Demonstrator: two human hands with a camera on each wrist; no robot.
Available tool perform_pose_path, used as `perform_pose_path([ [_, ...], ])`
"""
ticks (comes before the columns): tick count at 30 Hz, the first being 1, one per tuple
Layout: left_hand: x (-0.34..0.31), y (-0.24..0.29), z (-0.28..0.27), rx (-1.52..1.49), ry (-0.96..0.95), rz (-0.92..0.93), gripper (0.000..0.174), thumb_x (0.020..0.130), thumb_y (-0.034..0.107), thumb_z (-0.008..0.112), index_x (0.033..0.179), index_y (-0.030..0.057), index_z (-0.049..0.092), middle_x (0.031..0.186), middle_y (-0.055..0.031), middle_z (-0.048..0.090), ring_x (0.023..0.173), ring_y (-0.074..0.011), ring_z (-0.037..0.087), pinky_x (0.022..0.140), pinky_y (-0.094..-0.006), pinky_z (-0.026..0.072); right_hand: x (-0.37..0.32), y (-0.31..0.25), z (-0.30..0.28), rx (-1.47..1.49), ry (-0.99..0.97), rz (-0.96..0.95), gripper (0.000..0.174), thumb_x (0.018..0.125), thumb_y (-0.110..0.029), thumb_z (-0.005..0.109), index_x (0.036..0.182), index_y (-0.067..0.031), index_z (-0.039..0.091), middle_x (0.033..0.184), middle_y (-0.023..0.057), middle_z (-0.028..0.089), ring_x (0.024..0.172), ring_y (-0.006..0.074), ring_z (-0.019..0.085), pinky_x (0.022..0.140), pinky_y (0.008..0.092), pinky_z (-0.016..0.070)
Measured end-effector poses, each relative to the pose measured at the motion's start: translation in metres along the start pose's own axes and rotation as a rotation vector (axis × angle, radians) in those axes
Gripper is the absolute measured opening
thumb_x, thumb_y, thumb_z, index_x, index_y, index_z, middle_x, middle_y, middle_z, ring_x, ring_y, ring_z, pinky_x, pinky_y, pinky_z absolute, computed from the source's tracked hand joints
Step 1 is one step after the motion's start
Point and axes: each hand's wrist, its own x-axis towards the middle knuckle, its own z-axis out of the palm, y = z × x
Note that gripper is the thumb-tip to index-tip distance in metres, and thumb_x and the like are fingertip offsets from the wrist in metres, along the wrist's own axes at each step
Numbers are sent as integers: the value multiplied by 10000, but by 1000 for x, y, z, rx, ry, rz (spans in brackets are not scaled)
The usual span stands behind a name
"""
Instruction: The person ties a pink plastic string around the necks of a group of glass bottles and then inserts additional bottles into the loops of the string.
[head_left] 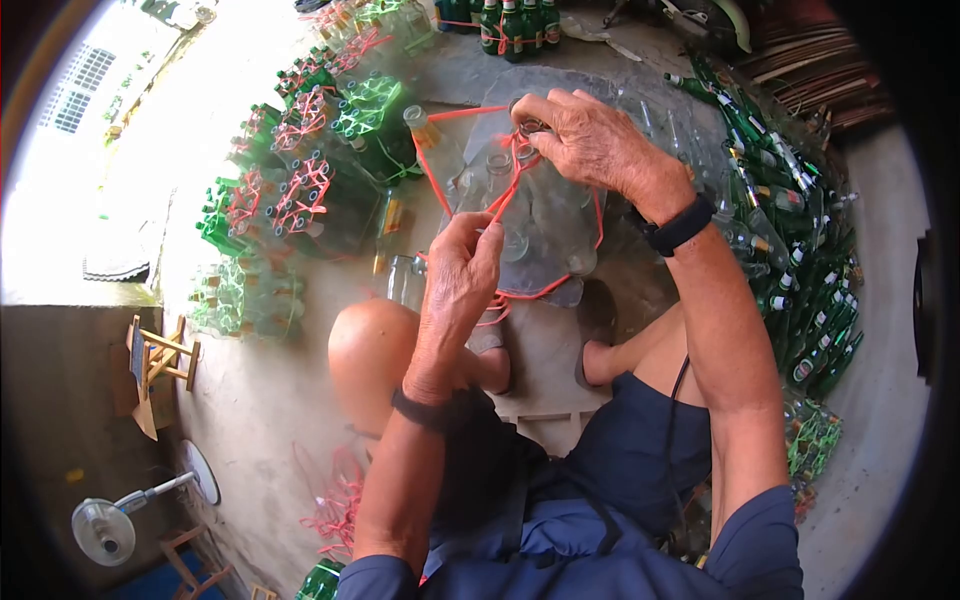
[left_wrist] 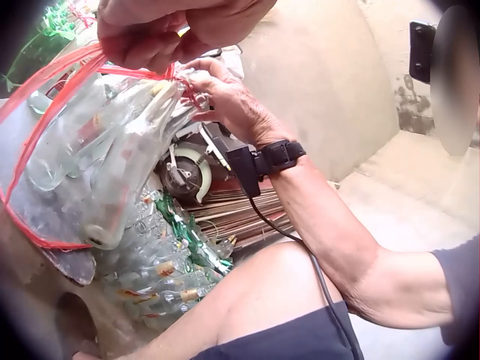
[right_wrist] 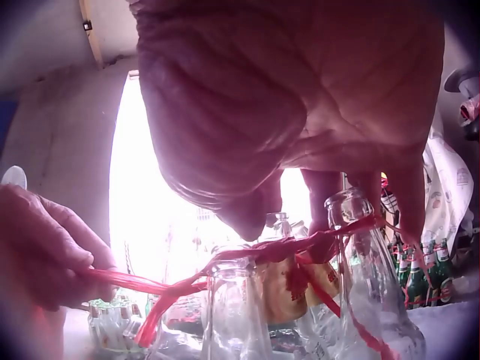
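My left hand [head_left: 465, 265] pinches a strand of red plastic string [head_left: 510, 185] between thumb and fingers, and the strand runs taut to the bottle necks. Over those necks is my right hand [head_left: 590, 140], its fingers bent down around the string beside a bottle mouth. Several clear glass bottles [left_wrist: 120, 180] stand bunched together with the string looped around them. In the right wrist view the string is twisted across the necks of a near clear bottle [right_wrist: 232, 315] and a taller-looking one [right_wrist: 379, 300]. A bottle with a yellowish label [head_left: 415, 120] stands at the loop's left corner.
Tied bundles of bottles [head_left: 300, 190] stand on the left. Green bottles [head_left: 790, 230] lie heaped on the right, with more green bottles [head_left: 520, 30] upright at the back. A fan [head_left: 105, 530] and a small wooden stool [head_left: 160, 360] are at lower left.
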Motion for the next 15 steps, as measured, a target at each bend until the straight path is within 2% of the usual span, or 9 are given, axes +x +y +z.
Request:
perform_pose_path([
  [2, -8, 5, 0, -50, -18, -22, 257, 1063, 177, 619, 1203, -29, 681, 767, 53, 544, 648, -34, 470, 552, -233, 377, -1, 0, -1, -4, 2, 3, 286, 996, -278, 589, 1267, -197, 628, 1127, 134, 700, 1119, 394, 660, 943, 552, 562],
  [4, -17, 13, -1, -207, -81, -175, 260, 1082, 193, 587, 1192, -17, 693, 764, 68, 518, 619, -17, 429, 521, -218, 335, 0, 0, 0, -7, 3, 4, 282, 998, -278, 588, 1265, -195, 628, 1125, 135, 701, 1117, 394, 661, 942, 550, 562],
  [8, -26, 14, -1, -298, -126, -197, 261, 1089, 198, 575, 1186, -12, 697, 760, 76, 506, 610, -9, 408, 513, -216, 315, -1, -1, 0, -1, 15, -3, 275, 1002, -285, 592, 1257, -189, 631, 1125, 132, 702, 1113, 394, 662, 933, 548, 559],
  [10, -26, 18, 7, -252, -141, -187, 274, 1071, 174, 561, 1115, -54, 706, 745, 55, 526, 689, -48, 456, 595, -257, 378, 0, -1, -1, 8, 15, -2, 272, 1001, -287, 595, 1251, -187, 633, 1117, 131, 704, 1108, 394, 664, 931, 548, 556],
  [15, -26, 31, 17, -261, -163, -171, 253, 1062, 157, 571, 1095, -47, 717, 751, 58, 518, 683, -40, 441, 585, -252, 356, 1, 2, -2, 30, 4, -15, 264, 997, -285, 607, 1235, -174, 639, 1087, 130, 706, 1087, 394, 669, 935, 543, 544],
])
